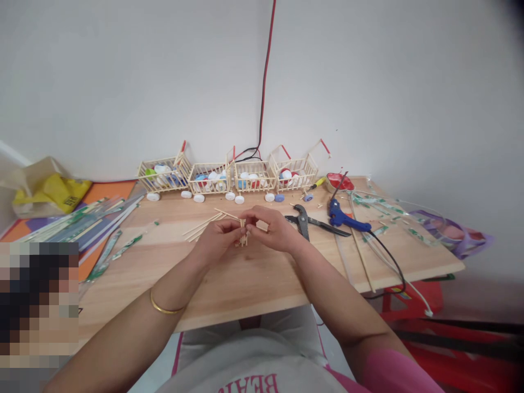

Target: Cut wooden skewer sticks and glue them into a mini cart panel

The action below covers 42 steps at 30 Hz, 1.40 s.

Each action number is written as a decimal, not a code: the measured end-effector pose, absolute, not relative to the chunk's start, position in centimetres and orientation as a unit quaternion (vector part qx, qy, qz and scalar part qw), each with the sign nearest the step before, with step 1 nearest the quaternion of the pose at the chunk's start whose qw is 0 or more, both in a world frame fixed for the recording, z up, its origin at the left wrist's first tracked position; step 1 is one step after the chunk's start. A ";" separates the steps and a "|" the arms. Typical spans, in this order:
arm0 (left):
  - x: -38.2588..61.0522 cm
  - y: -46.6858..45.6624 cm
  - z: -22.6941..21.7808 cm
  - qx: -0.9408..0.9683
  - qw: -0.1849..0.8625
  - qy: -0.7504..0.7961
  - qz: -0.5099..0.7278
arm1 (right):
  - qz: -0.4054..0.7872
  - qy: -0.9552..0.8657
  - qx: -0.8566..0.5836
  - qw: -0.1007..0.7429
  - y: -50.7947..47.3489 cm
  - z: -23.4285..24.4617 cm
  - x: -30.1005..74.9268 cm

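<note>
In the middle of the table, several short wooden sticks (243,239) stand roughly upright between my two hands. My left hand (216,240) pinches them from the left, thumb against the bunch. From the right, the thumb and forefinger of my right hand (270,228) close on the same sticks, near their upper part. My fingers partly hide the bunch, so I cannot tell whether the sticks are joined. Longer thin sticks (200,228) lie on the wood just left of my left hand. Dark pliers (303,221) rest beyond my right wrist.
Small stick carts on white and blue wheels, one cart (254,177) among them, line the wall, filled with bottle caps. A blue glue gun (346,218) with a black cord lies right, near a red bowl (339,182). Stick packets (94,224) and a yellow bag (53,191) lie left.
</note>
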<state>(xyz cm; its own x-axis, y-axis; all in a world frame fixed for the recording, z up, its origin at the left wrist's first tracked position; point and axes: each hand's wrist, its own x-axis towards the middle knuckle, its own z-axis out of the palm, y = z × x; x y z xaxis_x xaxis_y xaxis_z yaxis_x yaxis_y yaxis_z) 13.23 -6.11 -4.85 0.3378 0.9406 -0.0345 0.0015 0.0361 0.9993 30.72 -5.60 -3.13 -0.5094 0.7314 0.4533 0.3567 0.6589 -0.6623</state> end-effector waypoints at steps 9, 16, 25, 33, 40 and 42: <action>13.0 -5.9 -5.4 0.592 0.564 0.402 0.412 | 0.262 -0.817 -0.334 0.391 -5.6 -3.5 30.6; 12.8 -5.7 -5.5 0.642 0.486 0.425 0.414 | 0.304 -0.780 -0.361 0.411 -5.7 -3.4 30.0; 13.0 -6.1 -4.6 0.709 0.361 0.441 0.415 | 0.421 -0.682 -0.385 0.458 -5.6 -4.0 29.5; 13.2 -6.5 -4.5 0.683 0.436 0.420 0.410 | 0.620 -0.418 -0.349 0.565 -4.7 -4.8 29.5; 13.7 -7.3 -3.9 0.687 0.332 0.443 0.471 | 0.713 -0.319 -0.315 0.539 -5.2 -4.5 28.2; 13.7 -7.3 -3.9 0.676 0.351 0.442 0.473 | 0.707 -0.323 -0.315 0.545 -5.3 -4.7 27.9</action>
